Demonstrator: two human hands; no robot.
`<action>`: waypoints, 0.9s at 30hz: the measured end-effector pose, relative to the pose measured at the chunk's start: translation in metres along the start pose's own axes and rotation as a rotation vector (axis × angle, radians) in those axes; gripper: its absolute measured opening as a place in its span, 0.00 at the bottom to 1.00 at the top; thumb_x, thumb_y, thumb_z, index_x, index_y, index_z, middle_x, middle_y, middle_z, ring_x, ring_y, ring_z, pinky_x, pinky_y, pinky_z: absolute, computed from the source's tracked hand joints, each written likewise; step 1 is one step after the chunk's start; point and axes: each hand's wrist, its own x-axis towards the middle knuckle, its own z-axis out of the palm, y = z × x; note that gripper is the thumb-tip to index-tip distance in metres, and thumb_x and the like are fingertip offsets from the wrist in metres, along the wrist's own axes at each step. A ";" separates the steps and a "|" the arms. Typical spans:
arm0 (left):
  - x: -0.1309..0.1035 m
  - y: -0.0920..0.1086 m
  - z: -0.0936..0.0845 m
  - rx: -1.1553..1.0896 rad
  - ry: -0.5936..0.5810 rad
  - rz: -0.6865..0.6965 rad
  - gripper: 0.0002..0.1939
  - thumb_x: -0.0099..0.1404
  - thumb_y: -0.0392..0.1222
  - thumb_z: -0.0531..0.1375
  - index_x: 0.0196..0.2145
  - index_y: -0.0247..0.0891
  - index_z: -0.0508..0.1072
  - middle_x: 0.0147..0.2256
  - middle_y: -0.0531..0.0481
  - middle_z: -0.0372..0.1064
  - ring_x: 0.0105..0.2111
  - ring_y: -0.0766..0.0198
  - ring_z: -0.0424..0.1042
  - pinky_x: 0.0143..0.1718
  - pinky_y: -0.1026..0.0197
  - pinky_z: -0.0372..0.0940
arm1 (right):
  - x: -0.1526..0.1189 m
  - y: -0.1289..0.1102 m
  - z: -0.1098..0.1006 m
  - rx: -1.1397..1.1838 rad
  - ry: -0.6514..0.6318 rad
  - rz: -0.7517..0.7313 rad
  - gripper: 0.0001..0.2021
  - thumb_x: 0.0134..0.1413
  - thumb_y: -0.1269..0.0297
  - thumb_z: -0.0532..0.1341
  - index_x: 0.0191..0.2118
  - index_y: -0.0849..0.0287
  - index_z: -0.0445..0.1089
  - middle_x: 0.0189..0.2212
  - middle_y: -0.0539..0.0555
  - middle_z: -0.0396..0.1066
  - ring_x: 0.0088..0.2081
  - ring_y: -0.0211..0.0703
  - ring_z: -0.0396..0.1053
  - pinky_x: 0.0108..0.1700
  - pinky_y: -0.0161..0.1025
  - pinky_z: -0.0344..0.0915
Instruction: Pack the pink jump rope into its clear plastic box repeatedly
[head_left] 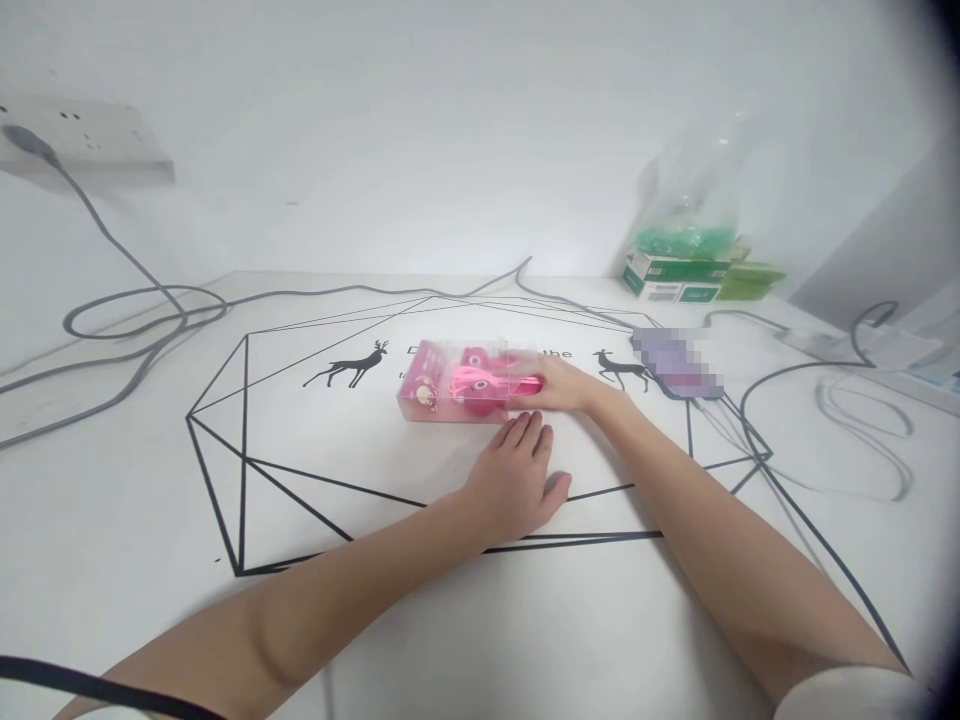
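A pink box (420, 392) with clear plastic sides lies on the white table (360, 640). A bundle of bright pink cord (471, 382) with round printed pieces shows through the plastic. At the box's right end, my right hand (551, 382) is closed around the pink bundle, its fingertips partly hidden by the box and blurred. Whether those fingers are inside the plastic I cannot tell. My left hand (514, 475) rests palm down with fingers stretched out, the tips at the box's near right corner.
A phone-like object (675, 362), blurred out, lies right, with a cable attached. Green and white boxes (671, 275) under a clear bag (694, 200) stand at the back right. Grey cables (352, 290) run along the back from a wall socket (90, 135). More cables loop at right.
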 end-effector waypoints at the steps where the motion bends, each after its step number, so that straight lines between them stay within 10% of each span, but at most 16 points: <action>1: 0.000 0.000 0.000 -0.006 0.001 -0.001 0.31 0.71 0.52 0.48 0.60 0.22 0.63 0.62 0.29 0.58 0.64 0.44 0.56 0.64 0.46 0.53 | 0.001 -0.001 0.001 -0.008 -0.005 0.000 0.26 0.52 0.54 0.66 0.58 0.45 0.70 0.64 0.51 0.61 0.57 0.53 0.68 0.56 0.44 0.64; 27: 0.000 0.000 0.000 -0.021 0.030 0.000 0.31 0.70 0.51 0.48 0.60 0.22 0.64 0.61 0.28 0.59 0.64 0.44 0.57 0.64 0.47 0.54 | -0.003 0.008 -0.006 -0.014 0.000 0.008 0.29 0.49 0.52 0.68 0.58 0.49 0.70 0.60 0.55 0.66 0.59 0.53 0.65 0.60 0.45 0.60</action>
